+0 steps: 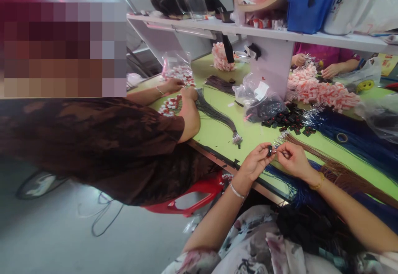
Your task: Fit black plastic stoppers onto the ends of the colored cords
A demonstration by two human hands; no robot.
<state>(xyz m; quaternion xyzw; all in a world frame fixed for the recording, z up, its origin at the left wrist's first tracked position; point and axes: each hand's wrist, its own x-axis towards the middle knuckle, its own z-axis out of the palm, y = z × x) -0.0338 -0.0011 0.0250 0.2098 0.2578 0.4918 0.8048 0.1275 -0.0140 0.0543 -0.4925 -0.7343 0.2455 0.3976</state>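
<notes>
Pinched between left hand (pixel 255 161) fingertips: a small black connector (pixel 270 151). Right hand (pixel 291 158) meets it from the other side, fingertips pressed on a thin brown wire (pixel 336 169) at the connector. Just beyond the pinch lie loose black connectors (pixel 287 121) on the green table (pixel 217 131). Blue wires (pixel 357 135) lie further right. A co-worker's hand (pixel 189 93) works well to the left.

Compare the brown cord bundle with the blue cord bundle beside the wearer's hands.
The brown cord bundle lies on top, running toward the right hand; the blue cord bundle spreads wider beneath and behind it. Brown looks narrower and tighter; blue fans out loosely. Both lie flat on the green table, with silvery ends.
</notes>
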